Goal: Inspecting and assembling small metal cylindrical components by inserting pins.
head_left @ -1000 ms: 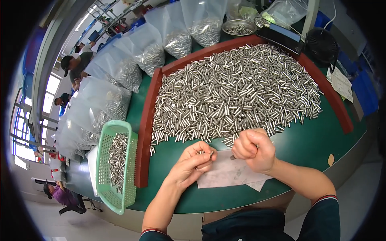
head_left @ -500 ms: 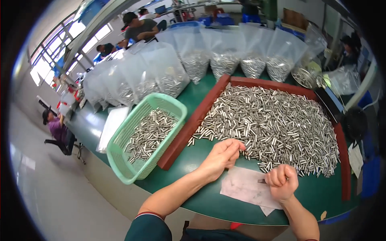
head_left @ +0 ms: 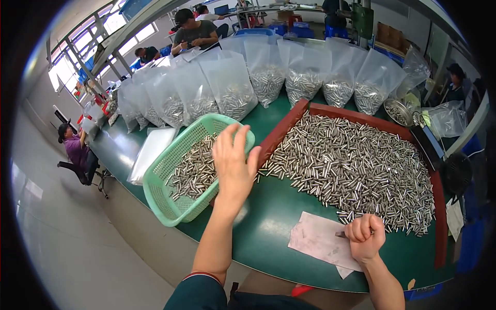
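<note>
My left hand (head_left: 232, 163) is raised over the right rim of the green plastic basket (head_left: 160, 199), fingers spread, with nothing visible in it. Small shiny metal pins (head_left: 194, 178) lie in a heap inside that basket. On the right, my right hand (head_left: 366, 236) is closed in a fist above a stained pale cloth (head_left: 318, 237). A small dark flat piece (head_left: 340, 234) sticks out of the fist; its kind is hidden. Beyond both hands spreads a large layer of metal pins (head_left: 351, 170) on the green tabletop (head_left: 263, 217).
A dark red wooden frame (head_left: 356, 117) borders the pins. Clear plastic bags of pins (head_left: 232, 98) line the back, beside a round metal bowl (head_left: 398, 112). White sheets (head_left: 150, 155) lie left of the basket. Other people (head_left: 194, 33) sit farther off.
My left hand has moved from the edge of the pin layer left to the basket, and its fingers have opened. My right fist stays by the cloth. The view has shifted slightly.
</note>
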The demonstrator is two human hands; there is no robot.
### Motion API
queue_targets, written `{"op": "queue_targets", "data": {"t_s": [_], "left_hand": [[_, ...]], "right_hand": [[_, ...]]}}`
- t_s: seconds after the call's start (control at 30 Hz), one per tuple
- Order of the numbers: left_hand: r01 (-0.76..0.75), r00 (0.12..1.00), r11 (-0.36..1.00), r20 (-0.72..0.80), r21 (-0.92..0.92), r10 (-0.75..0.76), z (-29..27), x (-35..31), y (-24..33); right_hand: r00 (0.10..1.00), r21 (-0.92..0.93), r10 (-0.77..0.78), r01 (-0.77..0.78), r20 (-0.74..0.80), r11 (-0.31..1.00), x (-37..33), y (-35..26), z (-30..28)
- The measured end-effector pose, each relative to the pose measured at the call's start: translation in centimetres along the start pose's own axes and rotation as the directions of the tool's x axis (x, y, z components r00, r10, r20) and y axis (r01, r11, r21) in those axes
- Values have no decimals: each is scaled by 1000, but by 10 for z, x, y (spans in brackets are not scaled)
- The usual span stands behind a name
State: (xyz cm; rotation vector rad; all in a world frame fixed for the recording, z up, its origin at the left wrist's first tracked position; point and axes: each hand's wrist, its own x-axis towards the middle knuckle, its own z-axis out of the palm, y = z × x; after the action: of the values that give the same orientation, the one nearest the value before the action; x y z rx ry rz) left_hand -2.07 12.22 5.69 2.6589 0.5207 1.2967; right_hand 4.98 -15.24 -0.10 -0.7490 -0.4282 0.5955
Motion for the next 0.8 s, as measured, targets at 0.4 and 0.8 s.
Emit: {"op": "queue_targets", "data": {"t_s": [0.4, 0.8], "left_hand": [[25, 906, 880, 382, -475, 181, 37, -46, 55], [-45, 961, 941, 242, -334, 132, 43, -34, 45]], "right_hand": [[1000, 2, 24, -24, -19, 1000, -3, -2, 2], [998, 5, -47, 47, 51, 999, 2, -8, -3]]}}
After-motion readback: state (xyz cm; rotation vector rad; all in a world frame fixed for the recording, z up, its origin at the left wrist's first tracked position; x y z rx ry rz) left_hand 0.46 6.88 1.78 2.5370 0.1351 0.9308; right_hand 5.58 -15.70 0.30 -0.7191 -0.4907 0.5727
